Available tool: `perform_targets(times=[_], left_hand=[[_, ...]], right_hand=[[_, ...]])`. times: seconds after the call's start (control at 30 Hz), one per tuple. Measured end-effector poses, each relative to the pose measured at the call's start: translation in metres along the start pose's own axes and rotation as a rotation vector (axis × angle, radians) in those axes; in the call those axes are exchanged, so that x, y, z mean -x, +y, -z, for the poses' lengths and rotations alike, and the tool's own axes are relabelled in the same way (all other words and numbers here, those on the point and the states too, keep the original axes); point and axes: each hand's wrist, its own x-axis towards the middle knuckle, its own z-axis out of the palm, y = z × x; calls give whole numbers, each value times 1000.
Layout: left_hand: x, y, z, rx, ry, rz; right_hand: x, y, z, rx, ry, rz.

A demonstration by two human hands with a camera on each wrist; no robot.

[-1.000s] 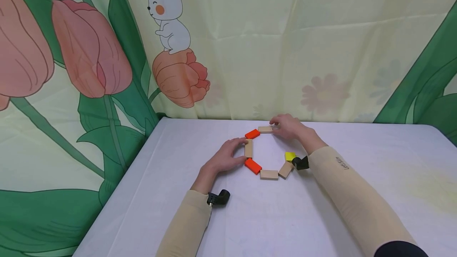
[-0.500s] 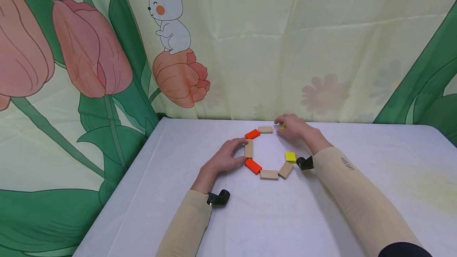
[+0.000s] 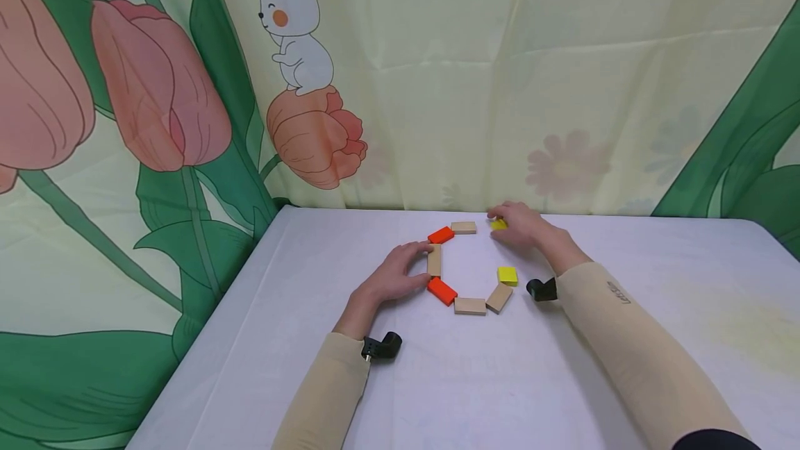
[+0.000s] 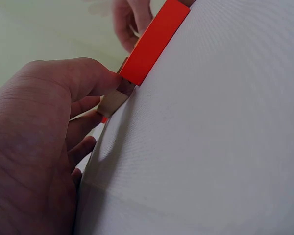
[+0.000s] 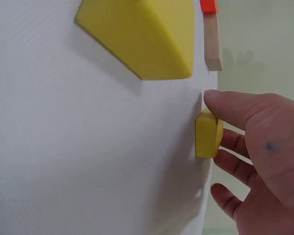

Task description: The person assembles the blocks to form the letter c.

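Observation:
Red, yellow and plain wooden blocks stand in a broken ring on the table. At its left side my left hand [image 3: 396, 273] spans a wooden block [image 3: 434, 260], thumb at its near end and a finger at its far end. In the left wrist view the thumb also meets the red block [image 4: 154, 44]. At the far right my right hand [image 3: 521, 226] has thumb and fingers spread loosely around a yellow block [image 3: 498, 224]. Whether they touch it is unclear in the right wrist view, where a larger yellow block [image 5: 142, 34] stands closer to the camera.
Between my hands, a red block [image 3: 441, 235] and a wooden block [image 3: 464, 228] form the far side. Wooden blocks [image 3: 470, 306] continue along the near side. The white tablecloth [image 3: 437, 380] ends at a printed curtain [image 3: 431, 89] behind.
My right hand has drawn to the right, away from the far wooden block, and more of the far yellow block shows between its fingers. My left hand keeps its place.

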Motion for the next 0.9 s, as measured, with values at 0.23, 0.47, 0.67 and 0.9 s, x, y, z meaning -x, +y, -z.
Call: perform_targets(times=[0.23,0.47,0.67,0.9], left_hand=[[-1,-1,-1,-4,-4,16],[-1,-1,-1,-1,-2,4],[-1,-1,-1,-6,-2,2],[0,0,0,-4,-5,16]], right_hand=[[6,5,-2,-8,3,-26],[12,10,-5,-40,4,-50],[15,12,-6,-54,0,-66],[18,13,-8,-64,10,-51]])
